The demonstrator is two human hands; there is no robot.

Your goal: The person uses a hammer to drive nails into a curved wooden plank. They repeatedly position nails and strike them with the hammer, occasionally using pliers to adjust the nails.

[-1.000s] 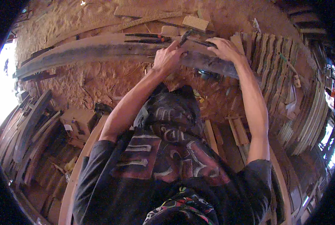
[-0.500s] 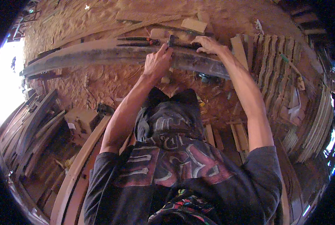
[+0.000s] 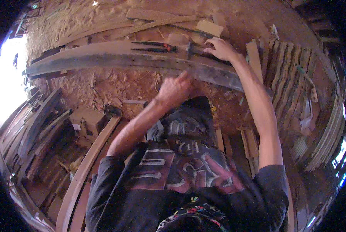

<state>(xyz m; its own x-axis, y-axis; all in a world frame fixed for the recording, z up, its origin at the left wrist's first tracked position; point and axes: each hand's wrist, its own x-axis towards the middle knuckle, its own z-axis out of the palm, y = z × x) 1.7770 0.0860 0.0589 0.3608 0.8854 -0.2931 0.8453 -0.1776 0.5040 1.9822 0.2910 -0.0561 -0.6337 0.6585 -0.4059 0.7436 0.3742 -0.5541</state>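
Note:
A long, greyish, slightly curved timber (image 3: 115, 60) lies across in front of me. My left hand (image 3: 176, 91) is on its near side, low and close to my lap, smeared by motion; whatever its fingers hold does not show. Beyond the timber, my right hand (image 3: 220, 49) hovers near a hammer (image 3: 189, 50), its curved fingers and thumb apart. The hammer's dark handle runs toward that hand, and I see no clear grip on it. A black two-armed tool with an orange joint, like pliers (image 3: 157, 47), rests to the left of the hammer.
Wood offcuts (image 3: 209, 28) and flat boards lie on the sandy ground beyond the timber. Wavy-edged boards (image 3: 287, 73) are stacked at the right. Curved wood pieces (image 3: 33, 131) pile up at the left. A long plank (image 3: 86, 174) stretches alongside my left arm.
My left hand has pulled back from the hammer toward my body. My right hand has shifted slightly left relative to the hammer. The whole view has shifted a little.

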